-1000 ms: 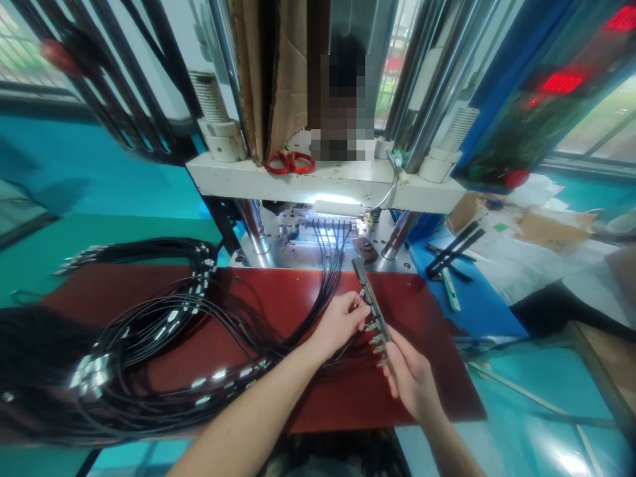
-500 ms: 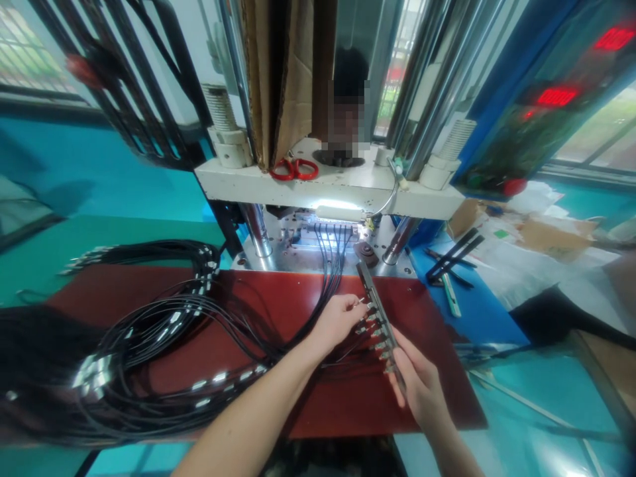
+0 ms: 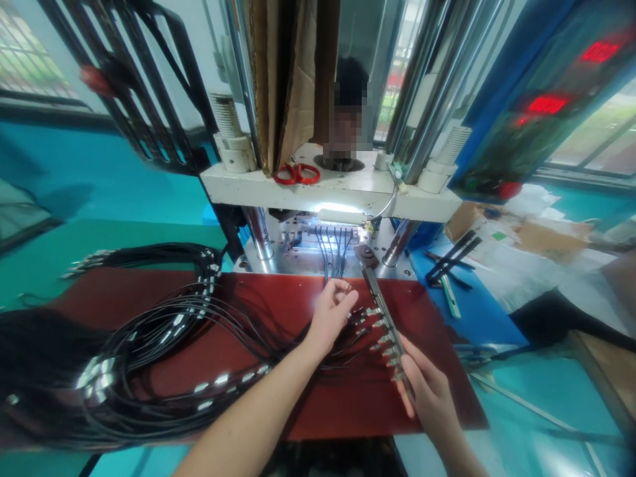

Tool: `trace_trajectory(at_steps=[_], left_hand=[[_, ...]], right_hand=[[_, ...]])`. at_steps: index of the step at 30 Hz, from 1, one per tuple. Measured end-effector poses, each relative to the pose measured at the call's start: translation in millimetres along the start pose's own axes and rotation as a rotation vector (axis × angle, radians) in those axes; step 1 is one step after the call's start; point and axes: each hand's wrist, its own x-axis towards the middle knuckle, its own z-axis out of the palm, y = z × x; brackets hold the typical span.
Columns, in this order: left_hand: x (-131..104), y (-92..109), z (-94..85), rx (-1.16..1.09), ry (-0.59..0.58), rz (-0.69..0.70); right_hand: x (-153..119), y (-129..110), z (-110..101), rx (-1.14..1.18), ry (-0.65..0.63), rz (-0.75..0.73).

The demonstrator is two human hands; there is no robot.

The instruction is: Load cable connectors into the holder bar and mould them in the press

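My right hand (image 3: 430,391) grips the lower end of a long dark metal bar (image 3: 383,306), which slants over the red-brown board. Several small metal connectors (image 3: 380,323) with black cables stick out from the bar's left side. Left of its upper part is my left hand (image 3: 332,317), thumb and fingers pinched together around something too small to make out. Black cables (image 3: 335,255) run from under my left hand up to the lit metal fixture (image 3: 322,237) in the press. Coiled black cables (image 3: 149,331) with silver ends lie at the left.
Red-handled scissors (image 3: 297,174) rest on the white press plate (image 3: 278,192). At the right, a blue surface (image 3: 477,315) holds a pale green cutter (image 3: 450,296) and black tools. Plastic bags and cardboard lie beyond. A person is partly visible behind the press.
My left hand has moved up and left, away from the connectors on the bar. The bar and my right hand have shifted slightly down and right.
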Motion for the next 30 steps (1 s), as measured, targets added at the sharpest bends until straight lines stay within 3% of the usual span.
trace_trajectory(at_steps=[3,5,9,13,19,25,27,30], left_hand=[[-4,0,2.6,-0.027,-0.07,0.01],[-4,0,2.7,0.023,-0.12,-0.058],[1,0,-2.0,0.042,-0.245,-0.251],[9,4,-9.4,0.028,-0.374,-0.302],[13,7,-13.3,0.045,-0.388,-0.317],[12,-5,2.3,0.143,-0.289,-0.26],[15,-8,15.2,0.262,-0.293,-0.159],[21,-7,35.8,0.594,-0.318,0.103]], right_hand=[[-4,1,0,0.04,0.037,-0.016],[-5,1,-1,0.032,0.051,-0.019],[-2,2,-4,-0.044,-0.034,-0.041],[1,2,-8,-0.087,-0.076,-0.034],[3,2,-8,-0.146,-0.169,-0.013],[-4,-13,-12,-0.267,-0.12,-0.076],[-8,-17,-16,-0.26,-0.118,-0.076],[-11,-15,-26,-0.231,-0.082,-0.007]])
